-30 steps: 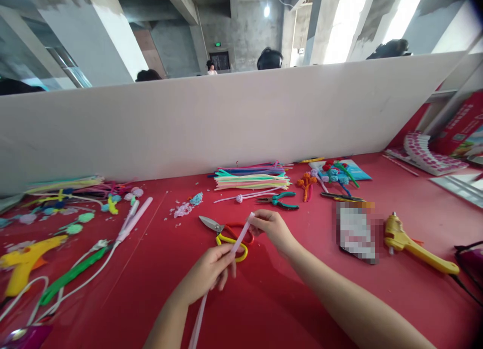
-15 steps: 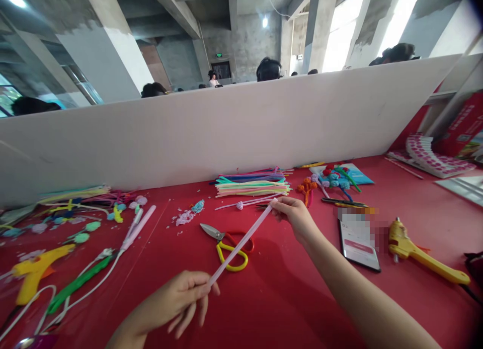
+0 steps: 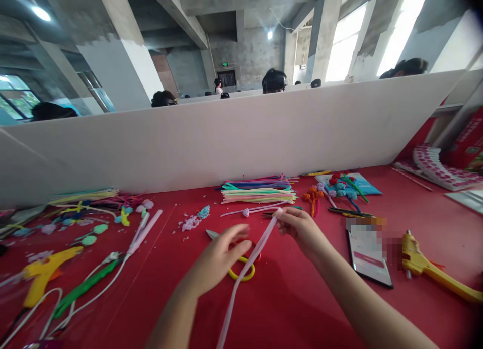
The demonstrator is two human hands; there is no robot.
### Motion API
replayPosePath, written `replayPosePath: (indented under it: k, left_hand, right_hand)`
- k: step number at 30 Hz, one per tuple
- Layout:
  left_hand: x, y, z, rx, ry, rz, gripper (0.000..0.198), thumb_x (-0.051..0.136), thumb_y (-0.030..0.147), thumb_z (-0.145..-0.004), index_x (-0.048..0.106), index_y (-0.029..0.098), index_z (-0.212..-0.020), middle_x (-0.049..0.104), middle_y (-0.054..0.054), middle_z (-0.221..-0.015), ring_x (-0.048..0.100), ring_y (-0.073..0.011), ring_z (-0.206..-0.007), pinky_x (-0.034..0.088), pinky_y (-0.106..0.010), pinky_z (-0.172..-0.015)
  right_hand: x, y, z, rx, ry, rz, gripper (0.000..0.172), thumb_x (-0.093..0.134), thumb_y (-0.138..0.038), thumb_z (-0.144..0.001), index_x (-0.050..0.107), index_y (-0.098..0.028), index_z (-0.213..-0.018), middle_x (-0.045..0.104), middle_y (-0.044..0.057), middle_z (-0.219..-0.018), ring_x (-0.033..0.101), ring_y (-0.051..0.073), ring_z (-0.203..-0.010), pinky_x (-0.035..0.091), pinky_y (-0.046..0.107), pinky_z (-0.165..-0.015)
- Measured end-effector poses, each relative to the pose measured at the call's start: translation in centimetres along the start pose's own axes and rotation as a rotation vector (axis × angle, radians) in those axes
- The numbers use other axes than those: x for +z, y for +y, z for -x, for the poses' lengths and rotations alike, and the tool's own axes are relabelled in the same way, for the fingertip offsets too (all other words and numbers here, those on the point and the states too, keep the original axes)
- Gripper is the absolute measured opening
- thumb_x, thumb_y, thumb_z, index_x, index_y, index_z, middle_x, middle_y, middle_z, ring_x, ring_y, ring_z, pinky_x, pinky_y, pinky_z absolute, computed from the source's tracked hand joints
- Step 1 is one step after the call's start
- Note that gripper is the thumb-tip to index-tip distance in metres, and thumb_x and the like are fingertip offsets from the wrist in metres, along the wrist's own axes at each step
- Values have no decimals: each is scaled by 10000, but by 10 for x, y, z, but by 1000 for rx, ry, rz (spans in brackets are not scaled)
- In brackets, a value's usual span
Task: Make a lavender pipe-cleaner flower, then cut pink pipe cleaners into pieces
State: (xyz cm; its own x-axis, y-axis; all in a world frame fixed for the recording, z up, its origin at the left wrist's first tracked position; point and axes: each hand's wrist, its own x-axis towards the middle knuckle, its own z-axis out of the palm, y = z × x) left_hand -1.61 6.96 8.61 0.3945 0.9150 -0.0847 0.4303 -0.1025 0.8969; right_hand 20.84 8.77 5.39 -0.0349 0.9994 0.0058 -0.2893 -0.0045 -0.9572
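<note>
My right hand (image 3: 296, 225) pinches the top end of a few long pale pink pipe cleaners (image 3: 252, 258), which hang down toward the front edge of the view. Beside them, my left hand (image 3: 222, 256) is open, thumb and fingers apart, and somewhat blurred. Whether its fingertips touch the strands I cannot tell. Under the left hand and the strands lie scissors (image 3: 247, 275) with a yellow and a red handle loop, partly covered. Just behind my right hand is a thin pink stem with a small pompom (image 3: 245, 212).
Coloured pipe cleaners (image 3: 260, 190) lie along the white partition (image 3: 241, 143). At left are a yellow glue gun (image 3: 47, 273), a pale pink wand-like tool with a cord (image 3: 145, 233) and pompom pieces. A phone (image 3: 372, 263) and another yellow glue gun (image 3: 426, 266) lie at right.
My left hand has let go of the lower end of the pipe cleaners and moved up beside them, opening. The strands now hang loose from my right hand. The view has shifted slightly.
</note>
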Motion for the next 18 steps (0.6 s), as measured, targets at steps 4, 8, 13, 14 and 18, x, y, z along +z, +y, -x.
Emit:
replayPosePath:
  k: [4,8,13,14,18]
  left_hand:
    - [52,21,-29,86,-67,91,356,384,457,-843,619,210,-945,625,-21,-748,559,-130,-555,411,-214,-505]
    - [47,2,-44,51,7,161,342,437,452,-816,606,168,-730,497,24,-483,382,-80,-386,248,-186,-374]
    - [-26,-20,-51,32,234,228,276,442,418,-816,554,166,-793,461,38,-530,363,-70,-430,215,-163,-386]
    - [-40,-21,-51,32,275,239,281,432,423,-821,544,166,-812,454,41,-535,352,-66,-428,215,-162,-388]
    - [-68,-23,-44,8,404,240,274,464,419,-810,545,158,-829,457,39,-535,330,-62,-429,218,-164,-387]
  right_hand:
    - [11,-2,10,-60,-31,100,241,553,-391,-777,574,-161,-710,556,13,-629,490,105,-554,402,249,-555]
    - [0,1,3,-95,-41,305,238,520,-372,-797,606,-153,-756,578,21,-642,506,117,-567,421,255,-568]
    - [-28,19,-43,-107,74,675,256,465,-329,-831,579,-151,-974,608,20,-718,546,129,-583,457,267,-563]
    - [-32,23,-56,-108,96,769,235,472,-317,-833,588,-146,-946,608,19,-708,554,134,-595,463,273,-574]
    - [-28,35,-106,-150,116,1148,241,500,-308,-860,563,-154,-1035,589,56,-1019,579,164,-850,487,348,-736]
